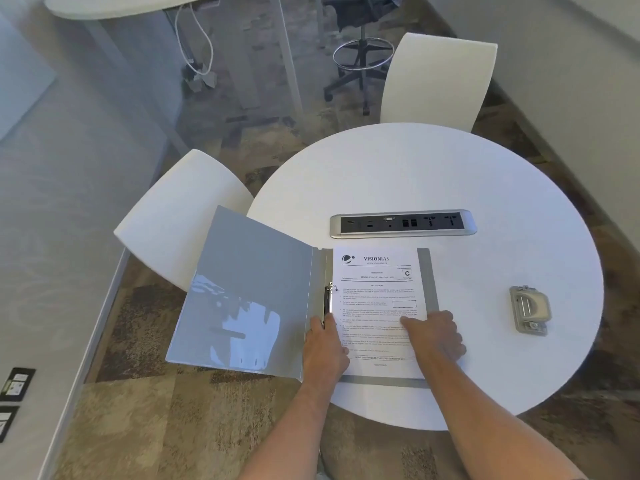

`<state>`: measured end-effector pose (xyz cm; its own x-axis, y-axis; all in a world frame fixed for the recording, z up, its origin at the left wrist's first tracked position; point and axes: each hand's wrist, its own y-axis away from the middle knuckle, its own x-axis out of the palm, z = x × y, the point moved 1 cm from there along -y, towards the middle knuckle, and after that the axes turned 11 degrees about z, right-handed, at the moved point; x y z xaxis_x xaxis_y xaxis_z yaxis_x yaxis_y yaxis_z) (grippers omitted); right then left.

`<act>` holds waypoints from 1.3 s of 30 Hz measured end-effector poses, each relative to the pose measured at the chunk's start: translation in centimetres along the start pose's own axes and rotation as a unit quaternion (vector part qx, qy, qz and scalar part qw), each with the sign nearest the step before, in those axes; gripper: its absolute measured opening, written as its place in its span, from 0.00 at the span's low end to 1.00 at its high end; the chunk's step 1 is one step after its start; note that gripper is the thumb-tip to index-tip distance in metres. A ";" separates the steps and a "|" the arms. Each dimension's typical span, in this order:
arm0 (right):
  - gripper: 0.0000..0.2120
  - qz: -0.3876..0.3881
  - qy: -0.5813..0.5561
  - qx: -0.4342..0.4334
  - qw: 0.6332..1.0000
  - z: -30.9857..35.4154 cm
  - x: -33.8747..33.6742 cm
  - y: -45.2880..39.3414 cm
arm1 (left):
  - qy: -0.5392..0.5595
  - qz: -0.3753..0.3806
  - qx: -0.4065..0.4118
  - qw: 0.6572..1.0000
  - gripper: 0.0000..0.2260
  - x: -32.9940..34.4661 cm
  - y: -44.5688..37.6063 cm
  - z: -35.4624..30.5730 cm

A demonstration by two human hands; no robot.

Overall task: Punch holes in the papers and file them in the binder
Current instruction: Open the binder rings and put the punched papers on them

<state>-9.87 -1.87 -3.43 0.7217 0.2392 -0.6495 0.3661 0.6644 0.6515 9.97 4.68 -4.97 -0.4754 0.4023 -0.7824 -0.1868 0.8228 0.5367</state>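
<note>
A grey binder (242, 289) lies open at the near left of the round white table (450, 174), its front cover hanging over the table's edge. A printed paper sheet (377, 292) rests on the binder's right half, beside the metal ring mechanism (328, 299). My left hand (323, 344) sits at the lower end of the ring mechanism, fingers touching it and the paper's left edge. My right hand (438, 336) presses flat on the paper's lower right part. A grey metal hole punch (529, 310) stands on the table to the right, apart from both hands.
A silver power socket strip (403, 223) is set into the table behind the binder. Two white chairs stand by the table, one at the left (180, 216) and one at the back (440, 81). A black office stool (360, 60) stands farther back.
</note>
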 end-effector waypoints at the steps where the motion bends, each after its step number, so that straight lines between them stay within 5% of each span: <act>1: 0.29 0.016 -0.018 -0.006 1.000 -0.1 -0.3 -0.2 | 0.000 0.000 0.001 1.000 0.34 0.0 0.0 0.0; 6: 0.07 0.099 -0.104 -0.112 0.983 1.0 -1.3 0.7 | 0.002 -0.015 0.013 1.000 0.41 -1.2 0.8 -0.8; 12: 0.07 0.238 -0.157 -0.234 0.929 5.9 -1.4 4.1 | 0.032 -0.033 0.164 0.985 0.63 -3.4 5.5 -2.7; 20: 0.24 0.433 -0.187 -0.265 0.841 7.7 -1.1 7.4 | 0.159 -0.134 0.125 0.970 0.45 -3.6 8.4 -1.0; 22: 0.23 0.366 -0.163 -0.266 0.877 6.7 -0.5 6.3 | 0.170 -0.129 0.078 0.974 0.42 -3.6 8.4 0.2; 24: 0.22 0.200 -0.103 -0.225 0.948 4.9 0.3 3.9 | 0.184 -0.114 0.043 0.975 0.44 -3.6 8.4 1.5; 27: 0.36 0.034 0.041 -0.101 0.993 2.7 0.8 2.2 | 0.241 -0.119 0.011 0.963 0.43 -4.0 8.6 2.7; 32: 0.43 -0.032 0.181 -0.059 0.981 2.1 2.2 3.2 | 0.291 -0.186 -0.057 0.937 0.37 -5.6 8.4 4.5; 39: 0.44 -0.046 0.173 -0.046 0.983 2.2 3.6 2.7 | 0.271 -0.216 -0.063 0.936 0.31 -7.4 8.2 6.0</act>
<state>-4.98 -0.74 -3.15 0.4403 0.3914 -0.8081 0.3543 0.7512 0.5569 17.09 10.86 3.30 -0.6921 -0.2478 -0.6779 -0.5457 0.7944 0.2667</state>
